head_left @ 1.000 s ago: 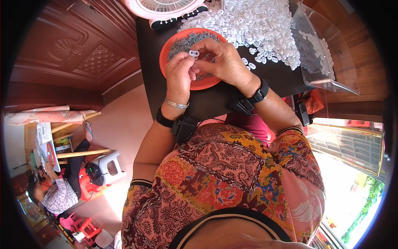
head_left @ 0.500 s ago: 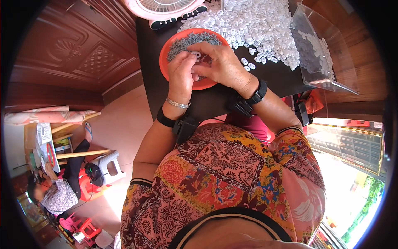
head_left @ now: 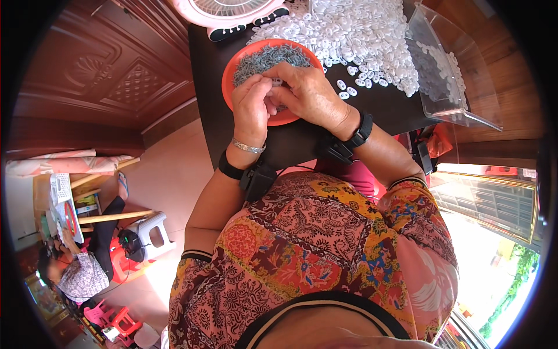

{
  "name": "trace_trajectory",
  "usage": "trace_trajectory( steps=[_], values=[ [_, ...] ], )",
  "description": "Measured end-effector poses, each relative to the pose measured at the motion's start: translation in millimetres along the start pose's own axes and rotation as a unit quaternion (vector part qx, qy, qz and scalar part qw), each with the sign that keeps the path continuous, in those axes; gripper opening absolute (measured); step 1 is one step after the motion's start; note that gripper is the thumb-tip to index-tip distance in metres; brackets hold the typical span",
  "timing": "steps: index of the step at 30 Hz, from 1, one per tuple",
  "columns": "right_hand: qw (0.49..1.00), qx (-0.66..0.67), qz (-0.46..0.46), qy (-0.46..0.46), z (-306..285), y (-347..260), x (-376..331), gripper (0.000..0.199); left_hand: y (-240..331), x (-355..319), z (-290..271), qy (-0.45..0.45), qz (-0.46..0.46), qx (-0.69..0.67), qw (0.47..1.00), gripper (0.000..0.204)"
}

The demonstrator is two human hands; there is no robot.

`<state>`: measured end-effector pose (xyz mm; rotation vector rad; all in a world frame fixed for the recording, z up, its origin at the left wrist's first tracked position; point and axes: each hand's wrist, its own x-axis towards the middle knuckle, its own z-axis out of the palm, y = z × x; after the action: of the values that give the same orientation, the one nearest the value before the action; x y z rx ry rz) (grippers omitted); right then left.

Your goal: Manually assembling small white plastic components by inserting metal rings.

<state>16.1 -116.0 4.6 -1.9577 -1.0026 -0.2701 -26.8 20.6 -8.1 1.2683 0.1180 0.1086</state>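
Over an orange-red bowl (head_left: 229, 87) of small grey screws (head_left: 267, 60), my two hands meet at the fingertips. My left hand (head_left: 251, 110) is closed, pinching a small white oval plastic piece (head_left: 277, 82) that shows only in part. From the other side my right hand (head_left: 319, 96) closes in, its index finger and thumb bent against that piece. Whether a screw sits between its fingers is hidden. A big heap of the same white pieces (head_left: 360, 35), each with two holes, lies right behind the bowl.
A few loose white pieces (head_left: 347, 90) lie on the dark table (head_left: 290, 142) beside the bowl. At right stands a clear plastic bin (head_left: 459, 93) with more pieces; at back left, a pink fan (head_left: 232, 14). Another person (head_left: 84, 276) sits far left near stools.
My fingers have drawn closer round the white piece, so less of it shows. Both hands stay over the bowl, shifted very slightly.
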Motion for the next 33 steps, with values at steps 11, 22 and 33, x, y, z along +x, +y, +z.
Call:
trace_trajectory(
  steps=[11,22,33],
  values=[
    [0.997,-0.038,-0.034,0.058,-2,-3,-1,0.02,-1,0,-1,-0.009,0.012,0.019,1.0,0.023],
    [0.774,-0.499,0.13,0.368,-222,18,-9,0.033,5,0,0,-0.038,0.041,0.03,0.998,0.021],
    [0.94,-0.325,0.091,0.048,-144,64,-30,0.013,1,0,-4,-0.028,0.021,0.038,0.999,0.02]
  ],
)
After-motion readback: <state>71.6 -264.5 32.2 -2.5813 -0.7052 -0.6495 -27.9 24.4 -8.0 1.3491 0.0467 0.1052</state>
